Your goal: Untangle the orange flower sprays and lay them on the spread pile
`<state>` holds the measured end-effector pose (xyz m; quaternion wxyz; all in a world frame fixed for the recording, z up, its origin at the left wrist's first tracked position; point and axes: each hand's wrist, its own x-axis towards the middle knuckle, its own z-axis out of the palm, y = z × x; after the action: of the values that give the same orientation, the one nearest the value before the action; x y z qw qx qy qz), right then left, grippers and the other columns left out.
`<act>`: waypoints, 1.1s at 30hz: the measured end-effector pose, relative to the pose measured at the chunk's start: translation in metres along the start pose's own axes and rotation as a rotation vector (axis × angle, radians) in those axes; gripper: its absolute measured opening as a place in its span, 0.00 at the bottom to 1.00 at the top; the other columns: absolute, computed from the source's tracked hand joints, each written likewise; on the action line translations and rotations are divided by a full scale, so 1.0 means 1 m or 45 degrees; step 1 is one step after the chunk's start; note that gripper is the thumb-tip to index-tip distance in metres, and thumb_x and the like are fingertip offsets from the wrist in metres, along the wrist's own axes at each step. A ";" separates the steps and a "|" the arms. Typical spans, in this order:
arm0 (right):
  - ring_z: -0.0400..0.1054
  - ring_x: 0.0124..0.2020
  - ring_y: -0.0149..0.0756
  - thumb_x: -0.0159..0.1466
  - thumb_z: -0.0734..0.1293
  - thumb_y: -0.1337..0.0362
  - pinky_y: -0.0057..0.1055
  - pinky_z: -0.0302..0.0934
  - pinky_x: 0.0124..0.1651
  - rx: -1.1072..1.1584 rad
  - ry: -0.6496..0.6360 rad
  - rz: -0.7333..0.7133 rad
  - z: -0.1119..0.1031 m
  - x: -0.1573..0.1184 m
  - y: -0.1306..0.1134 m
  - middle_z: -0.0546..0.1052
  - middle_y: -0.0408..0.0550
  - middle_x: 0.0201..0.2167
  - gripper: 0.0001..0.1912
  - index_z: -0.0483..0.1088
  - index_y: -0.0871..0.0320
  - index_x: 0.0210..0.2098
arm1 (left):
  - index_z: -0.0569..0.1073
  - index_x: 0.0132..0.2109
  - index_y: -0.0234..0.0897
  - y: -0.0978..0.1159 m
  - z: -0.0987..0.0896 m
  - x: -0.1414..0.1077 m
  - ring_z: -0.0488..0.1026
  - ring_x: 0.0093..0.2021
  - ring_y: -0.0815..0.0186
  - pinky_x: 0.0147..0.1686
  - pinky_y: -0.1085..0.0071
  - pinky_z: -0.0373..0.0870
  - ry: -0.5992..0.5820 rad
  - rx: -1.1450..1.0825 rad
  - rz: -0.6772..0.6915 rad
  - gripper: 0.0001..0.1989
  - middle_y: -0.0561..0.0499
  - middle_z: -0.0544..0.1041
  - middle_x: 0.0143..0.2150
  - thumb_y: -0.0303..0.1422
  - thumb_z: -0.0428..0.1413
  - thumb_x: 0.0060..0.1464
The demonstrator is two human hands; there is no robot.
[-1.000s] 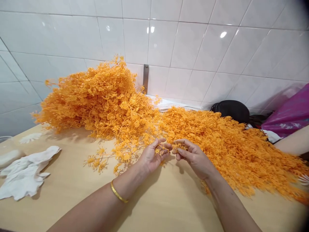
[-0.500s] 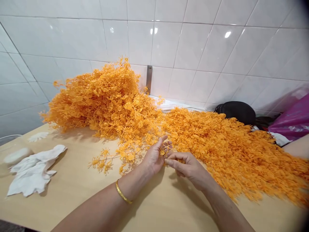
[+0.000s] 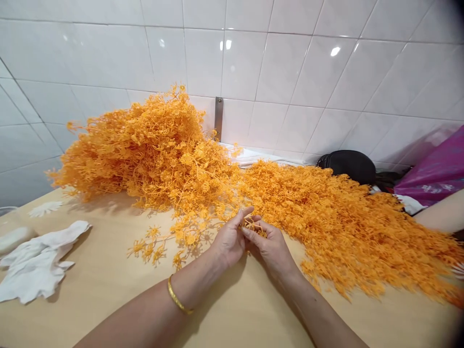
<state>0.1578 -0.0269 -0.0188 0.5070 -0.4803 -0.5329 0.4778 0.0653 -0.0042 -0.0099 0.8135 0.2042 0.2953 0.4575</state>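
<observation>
My left hand (image 3: 229, 240) and my right hand (image 3: 268, 244) meet above the table (image 3: 232, 309). Between their fingers is a small orange plastic flower sprig (image 3: 251, 223), partly hidden by the fingertips. The left fingers curl round it from the left, while the right thumb and fingers pinch it from the other side. A gold bangle circles my left wrist. Behind the hands rises a tall heap of orange sprigs (image 3: 137, 150). To the right spreads a flatter, wider pile of the same sprigs (image 3: 326, 217). Several sprigs (image 3: 155, 244) lie loose just left of my left hand.
White cloth gloves (image 3: 39, 258) and a whitish rounded object (image 3: 16, 239) lie at the left. A black case (image 3: 348, 166) and a purple bag (image 3: 431, 169) stand behind the right pile. Another person's arm (image 3: 440, 211) reaches in at the right edge. Tiled wall (image 3: 282, 67) closes off the back.
My right hand has moved in against my left, its fingers now closed on the sprig beside the left fingers. The view has shifted slightly to the right.
</observation>
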 end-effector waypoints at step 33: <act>0.63 0.29 0.34 0.56 0.60 0.65 0.29 0.56 0.32 -0.480 -0.105 -0.210 -0.003 -0.002 -0.008 0.71 0.46 0.26 0.08 0.68 0.60 0.25 | 0.69 0.35 0.33 -0.001 0.001 0.002 0.70 0.27 0.69 0.32 0.73 0.66 0.034 -0.096 0.042 0.10 0.48 0.73 0.28 0.34 0.47 0.53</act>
<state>0.1611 -0.0292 -0.0108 0.4233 -0.5015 -0.6707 0.3457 0.0670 -0.0030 -0.0102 0.8090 0.1720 0.2852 0.4843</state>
